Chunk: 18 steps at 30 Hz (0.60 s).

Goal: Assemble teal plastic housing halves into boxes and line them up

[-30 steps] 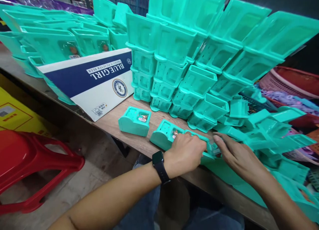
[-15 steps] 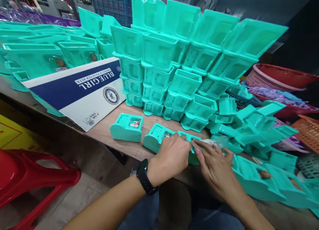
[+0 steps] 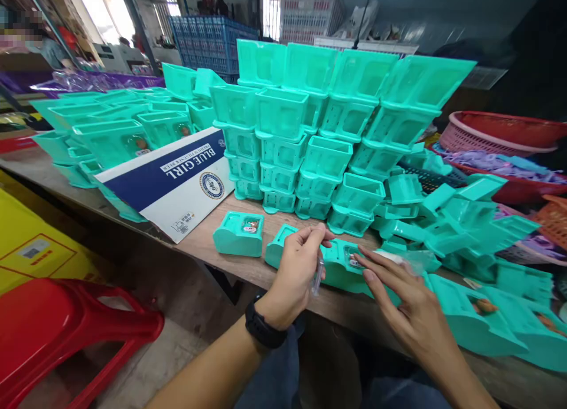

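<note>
My left hand (image 3: 303, 258), with a black watch on its wrist, is closed on a small clear plastic piece (image 3: 318, 277) that sticks out below the fingers. Under and beside it, a teal plastic housing (image 3: 280, 243) is partly hidden. My right hand (image 3: 405, 291) lies with fingers stretched out over another teal housing (image 3: 341, 258), fingertips by its small window with a brown and white figure inside. A finished-looking teal housing (image 3: 239, 234) stands apart to the left. Behind my right fingers lies a clear plastic bag (image 3: 414, 260), partly covered.
Stacked teal housings (image 3: 283, 113) rise at the back. A BLUE GIRL carton panel (image 3: 177, 184) leans at left, before more housings. Loose teal parts (image 3: 460, 220) are heaped at right, near baskets (image 3: 500, 137). A red stool (image 3: 66, 332) stands on the floor at left.
My left hand has lifted and turned from the housing, showing the clear piece in its fingers. My right hand has shifted slightly right and down. The camera view has tilted up.
</note>
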Each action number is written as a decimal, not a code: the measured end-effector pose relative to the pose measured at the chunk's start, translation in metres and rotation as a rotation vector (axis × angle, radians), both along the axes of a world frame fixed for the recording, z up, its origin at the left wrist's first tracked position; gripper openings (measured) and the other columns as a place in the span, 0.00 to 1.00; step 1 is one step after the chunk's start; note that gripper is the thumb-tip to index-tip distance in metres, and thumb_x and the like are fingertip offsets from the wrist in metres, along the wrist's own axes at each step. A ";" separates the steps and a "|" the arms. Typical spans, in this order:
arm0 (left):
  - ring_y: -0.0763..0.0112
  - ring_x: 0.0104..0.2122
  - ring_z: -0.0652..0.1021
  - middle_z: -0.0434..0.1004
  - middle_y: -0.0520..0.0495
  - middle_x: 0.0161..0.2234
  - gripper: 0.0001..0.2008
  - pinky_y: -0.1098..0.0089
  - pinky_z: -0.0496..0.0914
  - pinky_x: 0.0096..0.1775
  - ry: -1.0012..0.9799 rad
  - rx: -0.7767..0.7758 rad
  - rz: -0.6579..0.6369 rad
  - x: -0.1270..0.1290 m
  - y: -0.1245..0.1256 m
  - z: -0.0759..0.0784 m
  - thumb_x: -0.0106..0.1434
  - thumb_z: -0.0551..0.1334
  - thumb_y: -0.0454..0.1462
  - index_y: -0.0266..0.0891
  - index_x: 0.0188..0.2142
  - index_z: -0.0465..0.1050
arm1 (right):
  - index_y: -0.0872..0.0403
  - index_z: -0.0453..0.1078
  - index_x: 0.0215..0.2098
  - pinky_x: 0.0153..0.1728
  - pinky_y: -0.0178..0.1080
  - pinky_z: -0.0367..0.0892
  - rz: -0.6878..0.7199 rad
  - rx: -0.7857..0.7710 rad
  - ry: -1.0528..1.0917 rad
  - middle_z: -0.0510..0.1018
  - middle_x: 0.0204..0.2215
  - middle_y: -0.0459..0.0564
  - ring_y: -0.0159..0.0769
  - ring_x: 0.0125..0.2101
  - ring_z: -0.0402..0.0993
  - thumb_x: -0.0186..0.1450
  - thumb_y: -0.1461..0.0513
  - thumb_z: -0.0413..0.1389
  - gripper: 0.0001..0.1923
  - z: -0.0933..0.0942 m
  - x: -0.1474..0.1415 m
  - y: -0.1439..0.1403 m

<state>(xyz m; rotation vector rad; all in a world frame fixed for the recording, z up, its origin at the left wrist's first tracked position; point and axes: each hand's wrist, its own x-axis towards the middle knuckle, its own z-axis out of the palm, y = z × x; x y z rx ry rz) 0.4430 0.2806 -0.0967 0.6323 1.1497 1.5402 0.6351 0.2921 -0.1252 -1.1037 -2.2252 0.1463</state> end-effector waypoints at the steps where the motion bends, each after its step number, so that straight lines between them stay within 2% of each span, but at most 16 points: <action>1: 0.79 0.18 0.65 0.68 0.55 0.23 0.15 0.75 0.60 0.20 -0.172 -0.074 0.004 0.003 0.000 0.002 0.65 0.64 0.46 0.37 0.28 0.74 | 0.45 0.78 0.55 0.60 0.53 0.71 0.028 0.016 0.066 0.83 0.55 0.52 0.46 0.55 0.80 0.76 0.54 0.52 0.16 0.005 -0.003 -0.010; 3: 0.79 0.18 0.65 0.66 0.55 0.22 0.14 0.77 0.60 0.19 -0.388 -0.180 0.000 0.010 -0.002 0.005 0.62 0.67 0.44 0.36 0.26 0.72 | 0.44 0.76 0.57 0.52 0.42 0.77 0.095 0.061 0.140 0.83 0.53 0.50 0.41 0.52 0.82 0.74 0.55 0.57 0.15 0.013 -0.009 -0.031; 6: 0.78 0.21 0.69 0.67 0.55 0.23 0.13 0.77 0.64 0.22 -0.446 -0.193 0.021 0.026 -0.007 0.004 0.61 0.67 0.42 0.36 0.26 0.70 | 0.44 0.73 0.60 0.48 0.36 0.78 0.093 0.115 0.164 0.84 0.50 0.49 0.38 0.49 0.83 0.72 0.55 0.60 0.18 0.017 -0.017 -0.050; 9: 0.78 0.22 0.68 0.67 0.56 0.24 0.15 0.77 0.65 0.24 -0.357 -0.081 0.012 0.041 -0.015 -0.003 0.58 0.70 0.45 0.38 0.29 0.69 | 0.47 0.73 0.60 0.41 0.34 0.80 0.025 0.058 0.170 0.84 0.47 0.51 0.38 0.43 0.84 0.71 0.55 0.61 0.20 0.019 -0.020 -0.050; 12: 0.78 0.24 0.67 0.66 0.57 0.26 0.16 0.77 0.65 0.26 -0.229 0.032 -0.038 0.051 -0.022 -0.009 0.59 0.70 0.46 0.40 0.32 0.68 | 0.48 0.78 0.53 0.31 0.31 0.78 0.035 -0.074 0.212 0.85 0.43 0.51 0.38 0.35 0.85 0.68 0.55 0.62 0.16 0.024 -0.016 -0.044; 15: 0.77 0.26 0.69 0.68 0.55 0.28 0.11 0.76 0.66 0.28 -0.095 0.052 -0.078 0.060 -0.022 -0.014 0.61 0.68 0.43 0.40 0.32 0.70 | 0.49 0.80 0.47 0.28 0.33 0.79 -0.077 -0.245 0.315 0.86 0.36 0.51 0.38 0.29 0.84 0.68 0.56 0.59 0.12 0.024 0.002 -0.046; 17: 0.75 0.26 0.70 0.69 0.53 0.28 0.09 0.75 0.67 0.27 -0.026 0.053 -0.129 0.065 -0.021 -0.017 0.61 0.68 0.41 0.40 0.30 0.72 | 0.50 0.78 0.47 0.28 0.35 0.81 -0.162 -0.384 0.368 0.85 0.35 0.52 0.41 0.29 0.85 0.68 0.53 0.60 0.14 0.019 0.022 -0.050; 18: 0.74 0.25 0.70 0.70 0.53 0.27 0.10 0.74 0.68 0.26 -0.005 0.054 -0.146 0.065 -0.022 -0.017 0.61 0.69 0.41 0.40 0.29 0.73 | 0.50 0.77 0.48 0.28 0.35 0.81 -0.192 -0.397 0.367 0.85 0.35 0.52 0.42 0.30 0.85 0.69 0.51 0.60 0.15 0.015 0.031 -0.050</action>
